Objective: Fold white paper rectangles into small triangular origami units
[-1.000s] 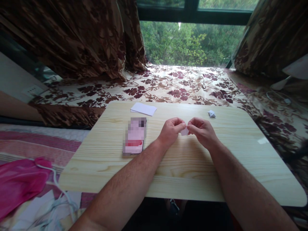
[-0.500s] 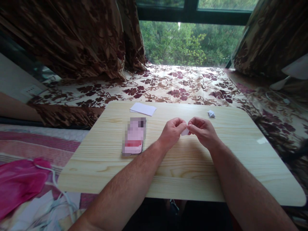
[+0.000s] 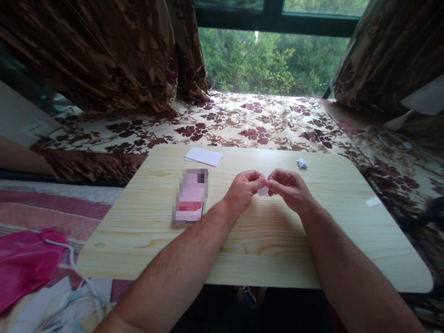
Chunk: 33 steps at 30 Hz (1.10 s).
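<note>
Between my two hands, above the middle of the wooden table, is a small piece of white paper. My left hand pinches its left side between thumb and fingers. On the other side my right hand grips it the same way, with the fingertips of both hands almost touching. Most of the paper is hidden by the fingers, so its folds cannot be made out. A small folded paper piece rests on the table beyond my right hand.
A stack of white paper strips lies at the table's far left, with a pink phone nearer me. Behind the table is a ledge with flowered cloth. Pink cloth and a white cable lie at the lower left.
The whole view has shifted slightly, moving the table a little to the left. Both hands still pinch the paper, and a bit more of it shows below the fingertips.
</note>
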### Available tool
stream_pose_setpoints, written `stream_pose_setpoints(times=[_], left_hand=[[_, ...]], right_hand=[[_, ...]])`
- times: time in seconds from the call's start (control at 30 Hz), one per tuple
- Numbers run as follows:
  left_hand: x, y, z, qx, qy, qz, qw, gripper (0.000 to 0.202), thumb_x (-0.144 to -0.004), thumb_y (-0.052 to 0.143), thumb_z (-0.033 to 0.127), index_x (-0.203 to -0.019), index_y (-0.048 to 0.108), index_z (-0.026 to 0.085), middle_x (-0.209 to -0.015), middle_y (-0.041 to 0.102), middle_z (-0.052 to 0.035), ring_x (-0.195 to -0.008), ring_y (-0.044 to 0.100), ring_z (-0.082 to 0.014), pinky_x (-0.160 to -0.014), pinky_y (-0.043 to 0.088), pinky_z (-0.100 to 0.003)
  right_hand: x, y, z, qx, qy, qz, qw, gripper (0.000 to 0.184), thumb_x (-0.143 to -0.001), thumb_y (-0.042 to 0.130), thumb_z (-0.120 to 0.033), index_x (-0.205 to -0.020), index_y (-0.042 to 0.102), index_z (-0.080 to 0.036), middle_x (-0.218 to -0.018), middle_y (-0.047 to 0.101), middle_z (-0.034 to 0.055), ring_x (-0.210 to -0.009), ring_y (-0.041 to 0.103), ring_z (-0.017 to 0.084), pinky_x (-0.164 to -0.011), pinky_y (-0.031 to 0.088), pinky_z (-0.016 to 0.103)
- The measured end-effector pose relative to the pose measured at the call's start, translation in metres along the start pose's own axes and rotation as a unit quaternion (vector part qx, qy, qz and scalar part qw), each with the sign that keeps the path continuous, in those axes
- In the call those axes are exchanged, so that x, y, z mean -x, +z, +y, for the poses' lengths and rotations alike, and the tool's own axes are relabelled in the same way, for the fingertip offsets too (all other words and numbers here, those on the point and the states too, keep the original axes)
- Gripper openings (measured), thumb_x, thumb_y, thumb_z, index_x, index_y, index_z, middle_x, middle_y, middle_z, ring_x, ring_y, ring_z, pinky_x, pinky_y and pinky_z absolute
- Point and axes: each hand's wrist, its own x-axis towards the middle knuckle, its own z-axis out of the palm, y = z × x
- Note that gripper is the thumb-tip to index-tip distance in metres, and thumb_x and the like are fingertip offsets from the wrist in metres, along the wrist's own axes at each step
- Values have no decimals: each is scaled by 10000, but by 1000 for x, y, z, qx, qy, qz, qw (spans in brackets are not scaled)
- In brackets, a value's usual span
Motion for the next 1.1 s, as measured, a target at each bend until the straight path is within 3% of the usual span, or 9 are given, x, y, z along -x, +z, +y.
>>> stream_pose_setpoints(times=[0.17, 0.37, 0.63, 0.77, 0.87, 0.97, 1.1], left_hand=[[-1, -2, -3, 12, -10, -7, 1000, 322, -653, 842, 353, -725, 607, 145, -638, 656, -28, -593, 630, -155, -620, 464, -288], [-1, 0, 3, -62, 20, 70, 995, 262, -646, 826, 304, -675, 625, 139, -590, 604, 5, -527, 523, -84, -546, 388, -230], [-1, -2, -1, -155, 91, 117, 977, 200, -703, 773, 283, -675, 638, 139, -605, 584, 15, -565, 500, -83, -558, 385, -226], [-4, -3, 1, -139, 70, 107, 982, 252, -705, 791, 341, -739, 652, 134, -663, 623, -2, -619, 550, -98, -601, 436, -231], [-4, -1, 3, -88, 42, 94, 991, 318, -729, 770, 402, -888, 670, 146, -789, 673, -26, -699, 607, -124, -647, 499, -260], [-4, -1, 1, -77, 36, 86, 993, 391, -679, 809, 329, -994, 654, 157, -802, 686, -23, -692, 616, -125, -656, 518, -273], [-7, -4, -3, -104, 76, 120, 984, 338, -642, 804, 218, -937, 660, 135, -683, 641, 9, -604, 578, -107, -615, 490, -257]], right_hand=[[1, -1, -3, 2, -9, -12, 1000, 303, -805, 741, -453, -758, 635, -174, -634, 618, 10, -589, 544, 128, -560, 426, 268], [-2, -2, 0, 14, -6, 15, 1000, 305, -763, 770, -439, -728, 619, -177, -617, 593, -4, -574, 518, 123, -554, 408, 269], [-3, 3, 3, 67, -21, 55, 996, 307, -790, 739, -422, -685, 593, -173, -591, 562, -15, -535, 451, 99, -498, 330, 253], [-6, 1, 7, 47, -28, 87, 995, 286, -780, 750, -401, -693, 597, -176, -583, 565, -21, -537, 487, 105, -513, 374, 256], [-8, 0, 10, 25, -29, 116, 992, 257, -781, 749, -384, -718, 612, -176, -596, 574, -24, -542, 520, 110, -529, 423, 259], [-10, 0, 11, 2, -27, 142, 989, 243, -786, 744, -374, -729, 620, -174, -613, 575, -28, -538, 529, 106, -535, 456, 260], [-10, 1, 11, -5, -14, 135, 991, 242, -776, 750, -368, -717, 629, -166, -609, 583, -24, -532, 525, 100, -532, 470, 255]])
